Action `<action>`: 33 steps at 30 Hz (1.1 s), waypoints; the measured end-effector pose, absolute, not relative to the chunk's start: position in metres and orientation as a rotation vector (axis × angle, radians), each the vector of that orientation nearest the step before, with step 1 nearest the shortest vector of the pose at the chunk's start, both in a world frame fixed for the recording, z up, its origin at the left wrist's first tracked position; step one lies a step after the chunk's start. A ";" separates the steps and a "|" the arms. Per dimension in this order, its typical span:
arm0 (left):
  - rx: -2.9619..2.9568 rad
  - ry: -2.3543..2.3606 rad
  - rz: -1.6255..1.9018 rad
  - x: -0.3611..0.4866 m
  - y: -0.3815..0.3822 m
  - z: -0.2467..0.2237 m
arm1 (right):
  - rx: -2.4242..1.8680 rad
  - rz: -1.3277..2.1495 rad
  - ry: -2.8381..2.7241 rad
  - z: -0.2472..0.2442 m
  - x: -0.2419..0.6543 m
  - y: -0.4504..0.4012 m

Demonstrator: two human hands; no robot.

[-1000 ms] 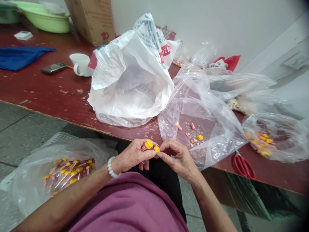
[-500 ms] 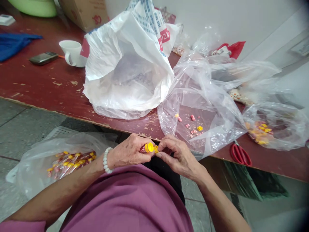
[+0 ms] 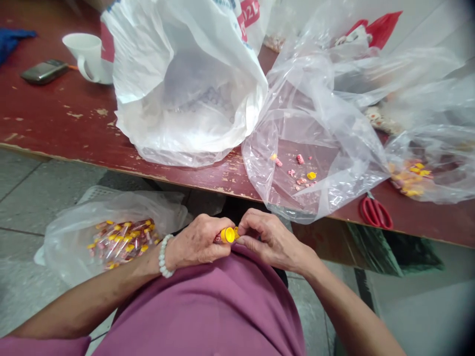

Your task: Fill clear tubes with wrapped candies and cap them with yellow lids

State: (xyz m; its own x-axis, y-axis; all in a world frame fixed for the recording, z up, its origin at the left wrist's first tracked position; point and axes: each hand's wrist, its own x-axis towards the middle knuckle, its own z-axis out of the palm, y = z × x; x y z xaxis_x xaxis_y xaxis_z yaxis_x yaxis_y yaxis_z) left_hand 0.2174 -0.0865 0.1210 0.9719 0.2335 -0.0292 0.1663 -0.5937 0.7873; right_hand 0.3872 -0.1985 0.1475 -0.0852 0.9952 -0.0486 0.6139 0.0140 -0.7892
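My left hand [image 3: 200, 240] is wrapped round a small tube [image 3: 227, 235] with a yellow rim and a red patterned body, its round yellow end facing up. Beside it, the thumb and fingertips of my right hand [image 3: 269, 238] pinch a small yellow part [image 3: 236, 232] at the tube's rim. On the table edge lies a clear bag [image 3: 297, 198] with a yellow cap [image 3: 311, 175] and several pink pieces. Several yellow-capped tubes [image 3: 128, 237] fill a clear bag at the lower left.
A large white bag [image 3: 185, 143] stands open on the red table [image 3: 55, 123]. To its left are a white cup [image 3: 91, 57] and a phone-like device [image 3: 45, 71]. Red scissors [image 3: 374, 212] and a bag of yellow pieces [image 3: 415, 178] are at the right.
The view has shifted, so the table and bags sit higher in the picture. Both my hands stay together at the tube, which remains in my left hand.
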 end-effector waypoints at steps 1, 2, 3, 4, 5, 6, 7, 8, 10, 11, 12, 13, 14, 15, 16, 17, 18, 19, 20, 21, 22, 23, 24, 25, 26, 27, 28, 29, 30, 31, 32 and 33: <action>2.228 0.298 0.112 0.216 -0.091 0.118 | -1.658 0.927 -1.740 0.146 0.385 -0.200; 2.237 0.316 0.127 0.214 -0.095 0.116 | -1.667 0.947 -1.724 0.145 0.383 -0.202; 2.247 0.334 0.143 0.213 -0.100 0.114 | -1.677 0.967 -1.703 0.144 0.380 -0.204; 2.259 0.351 0.158 0.211 -0.104 0.111 | -1.688 0.981 -1.678 0.143 0.378 -0.206; 2.271 0.363 0.182 0.210 -0.107 0.109 | -1.698 0.993 -1.652 0.142 0.377 -0.209; 2.281 0.370 0.216 0.209 -0.110 0.108 | -1.705 1.003 -1.628 0.141 0.375 -0.210; 2.287 0.368 0.256 0.208 -0.113 0.106 | -1.709 1.017 -1.605 0.140 0.374 -0.212; 2.288 0.361 0.294 0.207 -0.114 0.105 | -1.712 1.032 -1.586 0.139 0.373 -0.214; 2.285 0.337 0.340 0.206 -0.116 0.104 | -1.719 1.069 -1.547 0.139 0.371 -0.216; 2.285 0.322 0.345 0.206 -0.117 0.104 | -1.726 1.088 -1.524 0.139 0.370 -0.218; 2.288 0.304 0.339 0.206 -0.117 0.104 | -1.733 1.108 -1.496 0.139 0.370 -0.219; 2.294 0.282 0.335 0.206 -0.117 0.104 | -1.739 1.128 -1.467 0.139 0.370 -0.220; 2.305 0.260 0.338 0.207 -0.118 0.104 | -1.742 1.151 -1.438 0.140 0.370 -0.221; 2.318 0.237 0.351 0.207 -0.118 0.104 | -1.743 1.178 -1.410 0.140 0.370 -0.222; 2.333 0.214 0.364 0.208 -0.118 0.103 | -1.743 1.207 -1.380 0.139 0.370 -0.224; 2.348 0.190 0.377 0.208 -0.119 0.103 | -1.745 1.241 -1.345 0.139 0.371 -0.225; 2.361 0.167 0.389 0.208 -0.119 0.102 | -1.748 1.283 -1.304 0.137 0.371 -0.227; 2.371 0.147 0.398 0.209 -0.119 0.102 | -1.747 1.333 -1.253 0.135 0.371 -0.228; 2.378 0.125 0.396 0.209 -0.120 0.101 | -1.741 1.389 -1.193 0.133 0.371 -0.229; 2.386 0.104 0.386 0.209 -0.120 0.101 | -1.733 1.443 -1.126 0.130 0.371 -0.230; 2.399 0.087 0.373 0.209 -0.120 0.101 | -1.724 1.492 -1.062 0.127 0.371 -0.231; 2.415 0.070 0.358 0.209 -0.121 0.101 | -1.719 1.529 -1.009 0.124 0.370 -0.232; 2.435 0.055 0.337 0.209 -0.121 0.102 | -1.720 1.552 -0.970 0.122 0.370 -0.232; 2.457 0.040 0.319 0.209 -0.121 0.103 | -1.730 1.566 -0.943 0.121 0.371 -0.232; 2.478 0.026 0.307 0.209 -0.121 0.104 | -1.740 1.577 -0.927 0.120 0.371 -0.232; 2.497 0.016 0.299 0.209 -0.122 0.105 | -1.748 1.589 -0.916 0.120 0.371 -0.231; 2.512 0.008 0.295 0.209 -0.122 0.106 | -1.745 1.609 -0.900 0.120 0.372 -0.231; 2.523 0.005 0.292 0.209 -0.122 0.106 | -1.728 1.640 -0.866 0.120 0.372 -0.230; 2.530 0.003 0.291 0.209 -0.122 0.107 | -1.696 1.677 -0.816 0.120 0.372 -0.230; 2.534 0.001 0.294 0.209 -0.123 0.107 | -1.659 1.708 -0.753 0.120 0.372 -0.230; 2.539 0.003 0.293 0.209 -0.123 0.108 | -1.624 1.727 -0.690 0.120 0.371 -0.230; 2.543 0.004 0.296 0.209 -0.123 0.108 | -1.597 1.732 -0.635 0.120 0.370 -0.230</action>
